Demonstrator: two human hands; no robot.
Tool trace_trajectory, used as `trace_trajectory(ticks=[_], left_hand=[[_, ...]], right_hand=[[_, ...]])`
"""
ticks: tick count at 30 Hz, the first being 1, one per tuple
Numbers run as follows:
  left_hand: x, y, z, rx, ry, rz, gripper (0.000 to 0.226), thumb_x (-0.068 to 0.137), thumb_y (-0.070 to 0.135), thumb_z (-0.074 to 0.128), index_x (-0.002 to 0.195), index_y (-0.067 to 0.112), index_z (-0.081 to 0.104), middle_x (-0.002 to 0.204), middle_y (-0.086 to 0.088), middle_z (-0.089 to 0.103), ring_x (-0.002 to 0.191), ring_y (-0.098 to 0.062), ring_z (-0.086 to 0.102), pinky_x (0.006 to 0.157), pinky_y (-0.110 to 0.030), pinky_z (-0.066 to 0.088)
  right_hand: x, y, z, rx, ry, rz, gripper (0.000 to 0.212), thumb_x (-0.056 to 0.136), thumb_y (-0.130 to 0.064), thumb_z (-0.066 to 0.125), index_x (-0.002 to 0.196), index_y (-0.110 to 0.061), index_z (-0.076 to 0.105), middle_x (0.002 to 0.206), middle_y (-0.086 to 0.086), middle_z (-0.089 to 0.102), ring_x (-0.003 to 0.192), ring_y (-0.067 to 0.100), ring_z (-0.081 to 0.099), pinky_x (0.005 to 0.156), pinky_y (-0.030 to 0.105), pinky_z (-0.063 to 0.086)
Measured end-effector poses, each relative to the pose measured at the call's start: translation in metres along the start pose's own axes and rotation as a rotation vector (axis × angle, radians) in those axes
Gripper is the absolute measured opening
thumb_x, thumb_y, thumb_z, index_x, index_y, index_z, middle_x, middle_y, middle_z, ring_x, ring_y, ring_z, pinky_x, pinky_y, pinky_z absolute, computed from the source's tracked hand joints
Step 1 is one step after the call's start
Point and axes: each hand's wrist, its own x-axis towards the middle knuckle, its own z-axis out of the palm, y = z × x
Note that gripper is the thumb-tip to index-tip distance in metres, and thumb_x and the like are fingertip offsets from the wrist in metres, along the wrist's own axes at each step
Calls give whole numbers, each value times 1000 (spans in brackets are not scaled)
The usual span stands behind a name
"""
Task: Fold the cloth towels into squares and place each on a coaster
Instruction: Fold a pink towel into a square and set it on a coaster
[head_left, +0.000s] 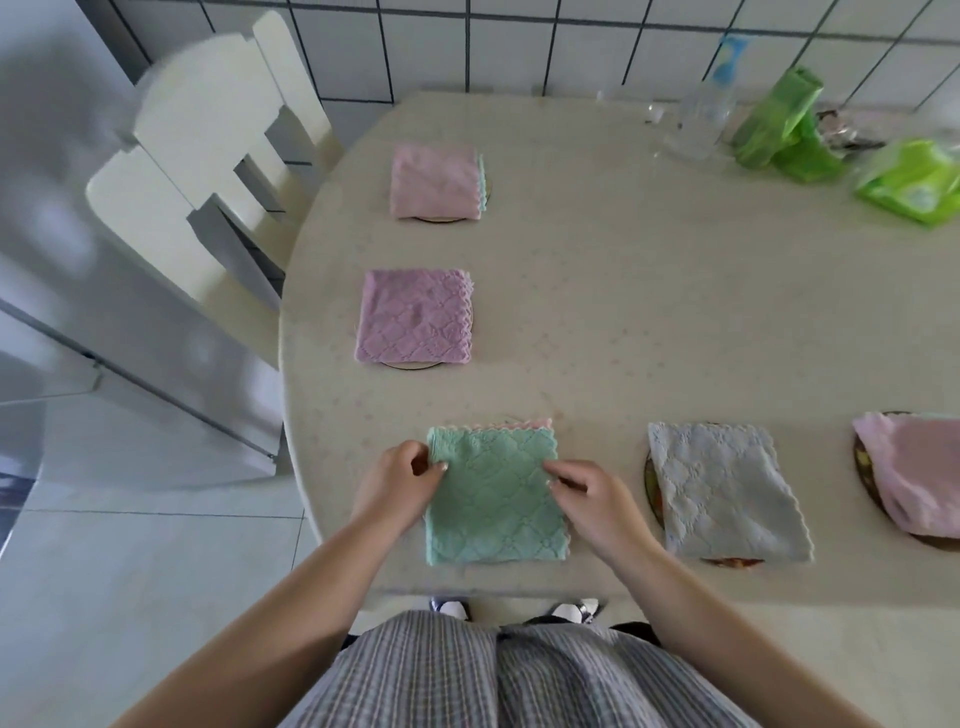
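A folded green towel (493, 512) with a pink scalloped edge showing at its far side lies on the table near the front edge. My left hand (400, 480) pinches its left edge. My right hand (589, 491) rests curled on its right part, fingertips pinching the cloth. No coaster shows under it. A grey folded towel (727, 493) covers a coaster (650, 486) to the right. A pink towel (914, 473) lies on a dark coaster (865, 480) at far right. Two more pink towels (415, 317) (436, 181) sit on coasters further back.
A clear bottle (704, 114), green bags (779, 124) and a green packet (914, 187) crowd the far right of the table (649, 312). A white chair (218, 171) stands at the table's left, a grey cabinet (78, 260) beyond it.
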Motion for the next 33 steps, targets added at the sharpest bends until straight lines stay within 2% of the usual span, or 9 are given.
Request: trace_trajectory(ticks=[5, 11, 18, 21, 24, 25, 26, 29, 33], left_hand=[[0, 2, -2, -68, 8, -3, 13, 88, 28, 59, 84, 18, 52, 75, 3, 54, 72, -19, 52, 68, -34, 44], [4, 7, -7, -85, -37, -21, 15, 89, 27, 59, 92, 13, 55, 80, 1, 55, 77, -18, 53, 68, -30, 42], [2, 12, -20, -186, -107, -69, 14, 90, 27, 57, 97, 15, 58, 88, 2, 59, 79, -11, 55, 62, -22, 41], [3, 6, -29, -314, -84, -140, 5, 91, 25, 56, 90, 20, 58, 91, -3, 63, 78, -14, 58, 66, -26, 45], [7, -2, -46, -415, 2, -176, 5, 91, 20, 55, 87, 20, 58, 92, -5, 64, 74, -14, 59, 65, -27, 44], [11, -4, -52, -428, 37, -176, 6, 91, 20, 55, 86, 20, 58, 90, -4, 64, 74, -14, 59, 66, -28, 44], [15, -7, -58, -423, 76, -173, 7, 90, 21, 55, 84, 21, 59, 88, -2, 64, 76, -16, 61, 68, -30, 46], [29, -10, -71, -400, 153, -162, 6, 88, 25, 57, 85, 24, 61, 86, -1, 64, 84, -20, 62, 73, -34, 47], [51, -2, -83, -360, 222, -133, 7, 88, 23, 56, 93, 21, 60, 83, 6, 57, 81, -15, 55, 67, -26, 41]], right_hand=[[0, 0, 4, 17, 25, -26, 33, 90, -14, 54, 122, -20, 61, 124, -7, 59, 87, 6, 56, 85, 25, 46], [3, -2, 5, 6, 23, 5, 33, 92, -15, 52, 125, -19, 59, 127, -6, 58, 103, 7, 56, 83, 19, 39], [11, 1, 5, 28, 48, 29, 33, 92, -16, 51, 123, -21, 60, 122, -5, 59, 109, 9, 55, 93, 27, 44], [17, -1, 7, 58, 104, 14, 31, 92, -18, 51, 121, -23, 61, 112, -5, 61, 87, 3, 56, 76, 21, 43], [28, -9, 8, 60, 127, -14, 27, 92, -21, 50, 115, -29, 62, 98, -5, 59, 55, -5, 46, 50, 9, 34], [32, -13, 8, 54, 129, -23, 27, 93, -21, 50, 115, -30, 62, 99, -6, 57, 54, -5, 44, 47, 8, 32], [36, -17, 8, 44, 130, -37, 26, 93, -22, 50, 115, -30, 61, 104, -7, 58, 59, -5, 45, 50, 8, 32], [47, -31, 8, 20, 118, -72, 27, 93, -20, 50, 117, -24, 62, 119, -6, 58, 89, -2, 51, 74, 15, 37], [66, -53, 12, -63, 70, -117, 27, 92, -20, 52, 117, -19, 63, 124, -5, 59, 107, 4, 54, 85, 17, 36]])
